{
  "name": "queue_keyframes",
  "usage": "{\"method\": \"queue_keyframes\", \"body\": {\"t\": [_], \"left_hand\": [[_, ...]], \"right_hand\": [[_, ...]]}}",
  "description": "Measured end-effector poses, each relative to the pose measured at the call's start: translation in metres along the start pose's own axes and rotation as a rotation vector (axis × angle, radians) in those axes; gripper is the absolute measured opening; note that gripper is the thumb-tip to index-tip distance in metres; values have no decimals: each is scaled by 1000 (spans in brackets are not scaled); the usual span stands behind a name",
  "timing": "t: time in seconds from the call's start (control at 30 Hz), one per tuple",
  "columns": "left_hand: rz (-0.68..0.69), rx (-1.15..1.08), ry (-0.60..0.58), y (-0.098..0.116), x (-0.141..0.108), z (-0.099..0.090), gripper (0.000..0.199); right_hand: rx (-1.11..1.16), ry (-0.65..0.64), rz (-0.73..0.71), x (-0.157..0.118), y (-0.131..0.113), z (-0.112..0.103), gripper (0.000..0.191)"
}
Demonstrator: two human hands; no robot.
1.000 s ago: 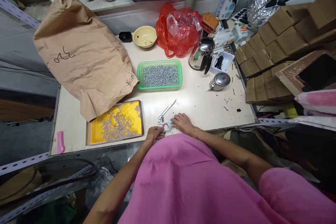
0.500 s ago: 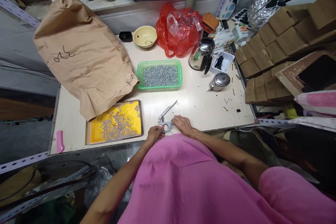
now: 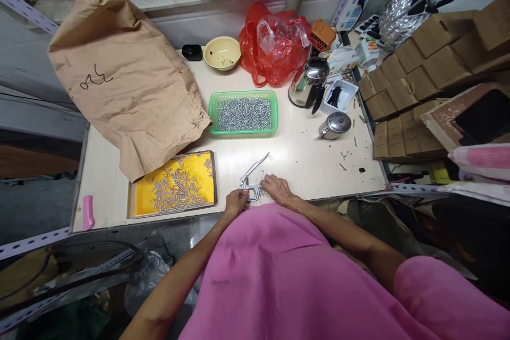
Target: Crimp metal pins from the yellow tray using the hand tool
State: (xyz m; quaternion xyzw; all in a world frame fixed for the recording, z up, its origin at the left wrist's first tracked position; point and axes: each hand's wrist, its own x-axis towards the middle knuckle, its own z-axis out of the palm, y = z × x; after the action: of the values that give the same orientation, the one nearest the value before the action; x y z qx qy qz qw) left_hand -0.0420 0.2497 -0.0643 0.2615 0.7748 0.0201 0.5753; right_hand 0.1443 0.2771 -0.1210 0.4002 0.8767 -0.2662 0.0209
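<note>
Far left, a small pink plastic handle (image 3: pixel 88 212) lies near the edge of the pale tabletop (image 3: pixel 311 154). Next along, a big crumpled brown paper sack (image 3: pixel 123 74) slumps across the table's left side, its lower corner just above a shallow yellow-lined tray of short metal pins (image 3: pixel 173 190). Now the action at the near edge: the left hand (image 3: pixel 236 203) is curled with its fingertips at the base of a small silver hand press tool (image 3: pixel 251 180), pinching something there (too small to make out). The tool sits on the table close to the person's body, its long lever slanting up and to the right. The right hand (image 3: pixel 278 190) lies knuckles up just beside the tool, fingers bent and touching its right side; whether it truly grips the tool I cannot tell. Above the hands, well apart from them, sits a green plastic basket full of silver pins (image 3: pixel 243 112). Further right, a small steel lidded pot (image 3: pixel 333 125) stands, then stacked brown cardboard boxes (image 3: pixel 410 74).
</note>
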Motion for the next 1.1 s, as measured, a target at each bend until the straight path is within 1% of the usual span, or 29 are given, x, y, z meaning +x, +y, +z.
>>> {"method": "queue_keyframes", "body": {"t": [0.13,0.2,0.23,0.27,0.3,0.33,0.37,0.4,0.47,0.5,0.53,0.57,0.6,0.67,0.77,0.87,0.9,0.97,1.03,1.1], "left_hand": [[-4,73,-1,-1,2,-1,16],[-7,86,-10,-4,4,-4,15],[24,136,12,-6,4,-7,15],[94,218,60,-8,4,-9,15],[204,311,113,-9,3,-12,15],[350,399,152,-10,3,-14,16],[520,471,156,-10,2,-15,16],[693,514,120,-10,2,-15,17],[998,540,-25,-9,5,-12,19],[1109,567,-80,-8,7,-9,19],[1193,607,-101,-9,10,-5,19],[1243,649,-104,-10,13,-1,18],[1262,688,-95,-11,16,3,18],[1255,725,-77,-16,19,11,18],[1257,676,-25,-22,17,18,15],[1255,654,19,-23,12,22,13],[1243,652,23,-23,10,23,13],[1215,648,20,-22,8,24,14],[1207,645,20,-23,8,26,15],[1205,655,24,-23,8,28,17]], "right_hand": [[25,14,30,4,0,1,6],[110,-17,62,6,0,-6,13],[170,-27,75,8,1,-12,19],[224,-23,84,10,1,-18,24],[248,-2,102,13,1,-25,25],[228,26,125,16,2,-30,22],[177,51,140,20,4,-35,21],[115,75,143,25,5,-38,22],[10,102,111,36,10,-41,29],[-26,91,91,41,12,-42,30],[-52,67,65,46,15,-42,30],[-71,39,41,51,17,-41,29],[-86,9,20,54,20,-41,28],[-104,-41,-10,60,24,-41,26],[-129,-81,-70,66,33,-44,24],[-159,-125,-199,76,45,-50,19],[-172,-143,-262,80,50,-52,18],[-191,-139,-349,87,58,-55,14],[-181,-121,-346,92,62,-56,11],[-184,-121,-305,93,61,-56,13]]}}
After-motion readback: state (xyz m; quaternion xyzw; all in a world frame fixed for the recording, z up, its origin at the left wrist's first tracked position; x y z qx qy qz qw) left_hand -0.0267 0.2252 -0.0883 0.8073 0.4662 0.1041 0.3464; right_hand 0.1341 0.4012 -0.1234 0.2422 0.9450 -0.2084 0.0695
